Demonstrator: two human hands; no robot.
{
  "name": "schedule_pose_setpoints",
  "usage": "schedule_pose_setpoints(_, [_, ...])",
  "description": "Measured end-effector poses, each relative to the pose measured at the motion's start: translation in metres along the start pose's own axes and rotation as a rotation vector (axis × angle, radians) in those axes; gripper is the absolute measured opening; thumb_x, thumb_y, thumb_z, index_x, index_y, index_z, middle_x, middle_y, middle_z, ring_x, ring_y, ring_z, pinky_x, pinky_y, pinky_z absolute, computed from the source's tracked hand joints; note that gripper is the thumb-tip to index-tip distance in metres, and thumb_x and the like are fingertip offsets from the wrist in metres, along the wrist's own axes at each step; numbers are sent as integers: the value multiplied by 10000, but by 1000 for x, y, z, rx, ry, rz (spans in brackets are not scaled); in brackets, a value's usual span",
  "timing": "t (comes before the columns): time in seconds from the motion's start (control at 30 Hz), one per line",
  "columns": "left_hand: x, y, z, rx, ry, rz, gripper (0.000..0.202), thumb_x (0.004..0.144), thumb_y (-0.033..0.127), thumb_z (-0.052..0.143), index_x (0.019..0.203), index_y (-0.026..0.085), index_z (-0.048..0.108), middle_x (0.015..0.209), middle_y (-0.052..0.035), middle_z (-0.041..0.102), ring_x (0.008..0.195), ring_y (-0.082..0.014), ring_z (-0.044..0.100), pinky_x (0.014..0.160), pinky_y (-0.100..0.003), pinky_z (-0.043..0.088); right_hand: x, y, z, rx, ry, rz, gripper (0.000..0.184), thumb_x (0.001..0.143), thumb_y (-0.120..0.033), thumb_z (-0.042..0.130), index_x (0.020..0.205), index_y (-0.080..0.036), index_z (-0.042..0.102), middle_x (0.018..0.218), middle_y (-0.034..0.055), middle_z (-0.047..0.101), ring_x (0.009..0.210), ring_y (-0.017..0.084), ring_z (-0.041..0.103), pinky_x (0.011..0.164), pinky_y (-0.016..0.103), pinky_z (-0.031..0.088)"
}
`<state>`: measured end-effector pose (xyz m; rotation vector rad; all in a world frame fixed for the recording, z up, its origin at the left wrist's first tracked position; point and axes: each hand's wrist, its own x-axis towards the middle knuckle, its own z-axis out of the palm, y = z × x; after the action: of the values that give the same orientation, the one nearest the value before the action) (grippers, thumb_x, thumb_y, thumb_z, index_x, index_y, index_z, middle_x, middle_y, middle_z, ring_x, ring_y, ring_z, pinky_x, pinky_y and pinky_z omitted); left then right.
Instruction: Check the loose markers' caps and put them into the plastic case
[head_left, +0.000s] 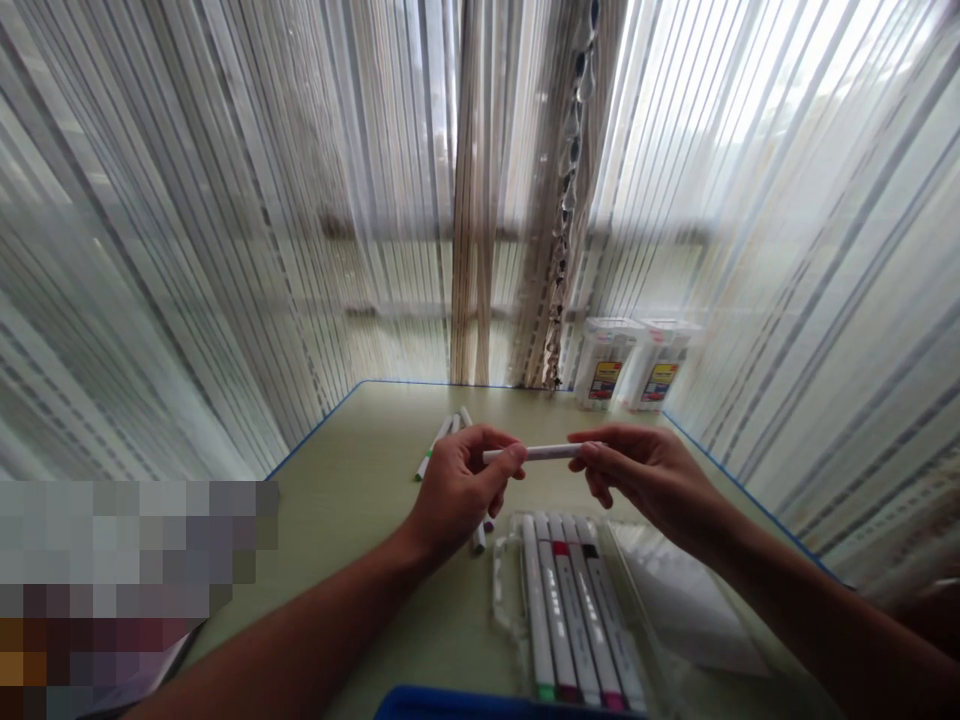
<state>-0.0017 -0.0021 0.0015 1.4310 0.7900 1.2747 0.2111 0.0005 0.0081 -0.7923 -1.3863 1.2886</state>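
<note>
A white marker (553, 453) is held level above the table between both hands. My left hand (469, 480) pinches it near its left end with thumb and fingers. At the right end, the thumb and forefinger of my right hand (637, 465) close on it. Below the hands lies an open clear plastic marker case (504, 580) with several white markers (574, 610) side by side, showing green, red, black and magenta bands or ends. Beyond my left hand, a few loose markers (431, 450) rest on the table. Another loose marker (480, 537) lies partly hidden under that hand.
Two clear marker boxes (600, 370) with labels stand at the table's back right. The pale green table (352, 430) has a blue edge. String curtains (390, 200) hang around it. A blue object (510, 703) is at the near edge; a pixelated area covers the lower left.
</note>
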Motion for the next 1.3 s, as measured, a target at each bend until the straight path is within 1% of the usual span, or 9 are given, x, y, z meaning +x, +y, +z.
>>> schedule_pose_setpoints(0.07, [0,1,0,-15,-8,-3,257,840,358,664,845,102,641,692,-32,647,398,-60,461,345,-194,372,0,0,0,13,12,13,190,779,-278,775,904,-138,753,735,73,718,509,95,580,444,201,460])
schedule_pose_setpoints(0.27, [-2,5,0,-168,-74,-40,292,871,320,611,1043,91,673,815,-94,689,453,-86,515,385,-217,415,3,-1,-2,51,51,20,210,772,-304,774,860,-115,748,710,79,713,481,95,571,420,201,447])
schedule_pose_setpoints(0.37, [-3,6,-3,-253,-122,-67,309,886,313,567,1063,89,685,852,-120,698,478,-102,537,408,-232,423,4,-1,-3,72,39,25,199,781,-301,767,859,-120,745,717,75,713,483,92,568,424,199,446])
schedule_pose_setpoints(0.5, [-4,7,-4,-273,-129,-74,323,861,306,573,1075,98,696,888,-136,708,483,-110,541,413,-242,421,4,0,-3,92,19,25,199,793,-311,756,858,-122,744,722,70,710,484,87,564,430,200,449])
schedule_pose_setpoints(0.73, [-7,8,-3,-83,-70,25,324,848,297,604,1093,97,675,875,-111,702,455,-90,514,383,-233,414,5,-1,-3,96,34,15,246,769,-341,773,829,-105,743,707,75,708,461,91,567,429,217,458])
schedule_pose_setpoints(0.93, [-7,9,-2,110,-45,56,301,872,298,608,1078,89,675,836,-89,701,423,-67,501,377,-217,422,4,-1,-4,85,30,3,241,759,-343,781,836,-117,748,717,78,713,473,105,583,425,231,455])
schedule_pose_setpoints(1.07, [-6,8,1,196,-41,134,294,866,292,631,1074,91,682,788,-72,704,428,-68,510,386,-207,436,0,-1,-6,1,49,-35,230,751,-345,785,823,-128,756,688,73,713,467,114,582,425,244,458])
schedule_pose_setpoints(1.2, [-2,3,2,250,-47,134,280,841,285,665,1043,94,702,736,-68,705,417,-70,517,371,-184,410,-1,-1,-3,-100,26,-64,230,754,-320,784,887,-136,749,677,49,709,478,115,588,426,242,475])
schedule_pose_setpoints(1.3, [-2,1,2,304,-36,137,253,811,300,695,978,114,734,652,-48,683,380,-65,481,351,-173,375,-4,-1,0,-179,-9,-93,228,766,-306,772,917,-138,744,677,42,714,472,110,590,421,242,489])
